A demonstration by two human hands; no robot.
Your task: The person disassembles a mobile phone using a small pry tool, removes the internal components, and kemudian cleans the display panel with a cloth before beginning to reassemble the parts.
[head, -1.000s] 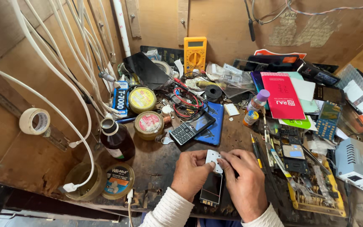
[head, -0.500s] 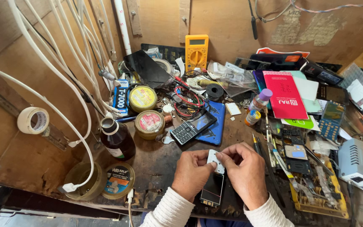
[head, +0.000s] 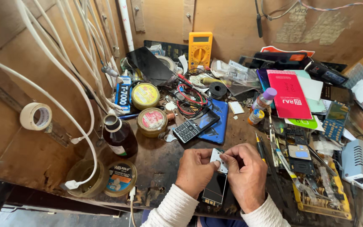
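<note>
While both of our hands meet low at the front of the dark workbench point(head: 156, 168), we pinch a small white part point(head: 217, 159) between them. Our left hand point(head: 195, 171) closes its thumb and fingers on the part's left edge, and our right hand point(head: 245, 173) closes on its right edge — so both hands grip the same piece. Just below the white part, touching it and running down between our wrists, lies a slim black phone body point(head: 215, 189) with a glossy face; whether the white part is joined to it we cannot tell.

Taking the white part as our landmark: just above it rests a dark keypad phone point(head: 195, 126), tilted, overlapping a blue panel point(head: 215, 126). Up and to the left of it stands a brown glass bottle point(head: 120, 136), with two round tins point(head: 150, 109) behind that. Far above it, a yellow multimeter point(head: 200, 49) leans against the wooden wall. To its right sits a yellow tray point(head: 322, 191) of tools and boards, and up to the right a red booklet point(head: 288, 96). Far left of it, a roll of tape point(head: 35, 116) hangs on the wall — near white cables point(head: 64, 84).
</note>
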